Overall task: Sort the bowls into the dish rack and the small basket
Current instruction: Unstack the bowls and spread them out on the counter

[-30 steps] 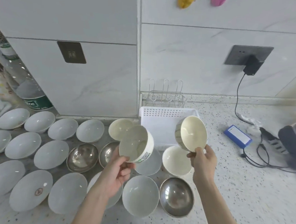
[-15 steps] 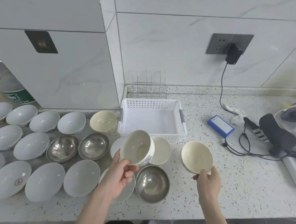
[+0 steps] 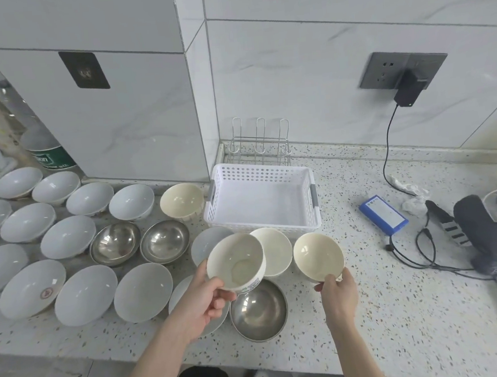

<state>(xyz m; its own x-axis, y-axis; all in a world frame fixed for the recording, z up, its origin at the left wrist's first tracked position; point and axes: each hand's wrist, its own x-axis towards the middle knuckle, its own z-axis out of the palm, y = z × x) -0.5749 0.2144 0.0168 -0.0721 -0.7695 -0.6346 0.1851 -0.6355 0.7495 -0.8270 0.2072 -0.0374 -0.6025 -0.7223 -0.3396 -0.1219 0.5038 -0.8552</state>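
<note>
My left hand [image 3: 203, 302] grips a white bowl with a printed label [image 3: 236, 262] by its near rim, tilted toward me, above the counter. My right hand [image 3: 338, 292] pinches the near rim of a cream bowl [image 3: 318, 255], held low just right of it. The white perforated basket [image 3: 261, 200] stands behind both bowls with nothing inside. A small wire dish rack [image 3: 260, 146] stands against the wall behind the basket. Another cream bowl [image 3: 275, 251] sits between the two held bowls.
Several white bowls [image 3: 68, 237] cover the counter on the left, with steel bowls [image 3: 115, 244] among them and one steel bowl [image 3: 258, 309] by the front edge. A blue battery pack [image 3: 384, 214], cables and a dark device [image 3: 479, 231] lie on the right.
Both hands have lowered their bowls from in front of the basket toward the counter. The cream bowl in my right hand has come down closest to the surface.
</note>
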